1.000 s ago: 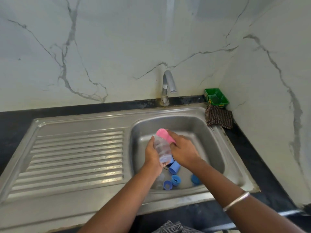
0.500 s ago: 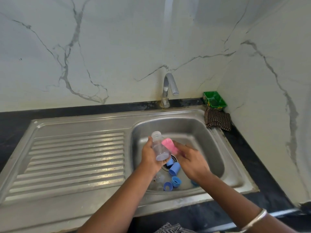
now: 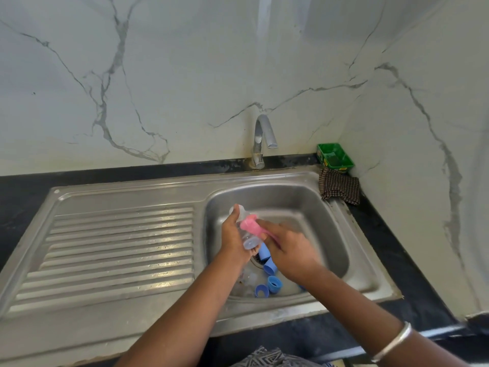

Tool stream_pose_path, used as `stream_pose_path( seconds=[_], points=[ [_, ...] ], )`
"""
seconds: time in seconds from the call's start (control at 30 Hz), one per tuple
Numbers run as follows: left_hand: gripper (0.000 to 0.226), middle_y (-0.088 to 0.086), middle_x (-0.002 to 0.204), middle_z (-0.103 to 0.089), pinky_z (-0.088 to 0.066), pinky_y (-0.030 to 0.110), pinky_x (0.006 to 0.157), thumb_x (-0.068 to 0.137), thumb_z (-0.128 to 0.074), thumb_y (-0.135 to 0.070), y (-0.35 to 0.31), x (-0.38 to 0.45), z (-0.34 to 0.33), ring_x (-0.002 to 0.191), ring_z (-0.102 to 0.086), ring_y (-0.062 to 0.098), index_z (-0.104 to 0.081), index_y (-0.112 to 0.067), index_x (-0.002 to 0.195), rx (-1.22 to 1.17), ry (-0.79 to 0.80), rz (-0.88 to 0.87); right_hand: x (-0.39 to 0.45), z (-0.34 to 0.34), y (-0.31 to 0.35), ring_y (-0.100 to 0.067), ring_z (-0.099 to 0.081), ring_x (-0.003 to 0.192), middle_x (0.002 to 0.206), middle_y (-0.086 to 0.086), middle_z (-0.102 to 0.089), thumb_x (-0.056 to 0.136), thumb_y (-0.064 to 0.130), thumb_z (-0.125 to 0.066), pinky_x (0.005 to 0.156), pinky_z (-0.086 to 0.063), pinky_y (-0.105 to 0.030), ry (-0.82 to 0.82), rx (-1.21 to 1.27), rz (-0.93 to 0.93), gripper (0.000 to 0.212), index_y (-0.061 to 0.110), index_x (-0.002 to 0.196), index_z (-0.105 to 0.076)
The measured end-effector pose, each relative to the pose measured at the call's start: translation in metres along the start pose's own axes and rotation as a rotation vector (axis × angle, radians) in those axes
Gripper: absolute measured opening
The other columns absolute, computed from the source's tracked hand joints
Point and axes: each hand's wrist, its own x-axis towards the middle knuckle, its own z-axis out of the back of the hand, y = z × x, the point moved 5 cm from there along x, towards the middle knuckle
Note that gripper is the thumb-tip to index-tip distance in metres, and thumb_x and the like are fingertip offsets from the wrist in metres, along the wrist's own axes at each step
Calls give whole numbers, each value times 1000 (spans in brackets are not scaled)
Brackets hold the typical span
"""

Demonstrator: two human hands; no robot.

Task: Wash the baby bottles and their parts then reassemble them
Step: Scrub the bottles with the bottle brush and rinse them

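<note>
Steel sink [image 3: 330,282] w/ ribbed drainboard [image 3: 119,250] at left, tap [image 3: 260,140] at rear. Green tray [image 3: 335,157] in the corner bore a label, print too small to read; checked cloth [image 3: 339,189] just in front of it. Left hand [image 3: 234,241] grasped clear bottle [image 3: 244,230] over the basin, long axis tilted, neck up and away, base down toward the person. Right hand [image 3: 288,247], knuckles up, gripped pink sponge [image 3: 251,226] against bottle's side. Blue caps [image 3: 270,276] lay on the basin floor by the drain, below both hands.
</note>
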Motion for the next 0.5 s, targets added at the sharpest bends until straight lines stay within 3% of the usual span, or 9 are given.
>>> stream_pose_path(
  seconds=[0.17,0.27,0.37,0.5],
  points=[
    [53,15,89,-65,-48,34,68,93,-53,-57,2,-4,5,77,-62,28,-59,-9,113,32,-42,-31,-23,5,-17,-11,-59,79,86,13,-50,99,49,-45,68,-51,-34,-12,-24,13,38,60,135,-41],
    [49,12,92,-69,-46,33,67,91,-54,-58,1,-6,7,78,-63,26,-65,-12,104,69,-60,-25,-18,4,-25,-13,-60,83,89,11,-53,101,47,-44,72,-52,-34,-10,-13,-29,38,62,135,-39],
    [48,9,87,-71,-46,31,70,93,-51,-57,9,-7,7,80,-64,25,-68,-13,100,67,-35,42,-2,6,-23,-17,-64,97,106,8,-66,102,45,-43,82,-54,-36,-52,52,-53,37,57,137,-41],
    [54,13,99,-70,-46,36,78,88,-56,-56,21,-16,0,89,-63,28,-66,-10,113,28,7,52,20,8,-12,-16,-65,106,117,11,-70,102,41,-43,87,-53,-33,-43,95,-68,35,50,136,-48]
  ],
)
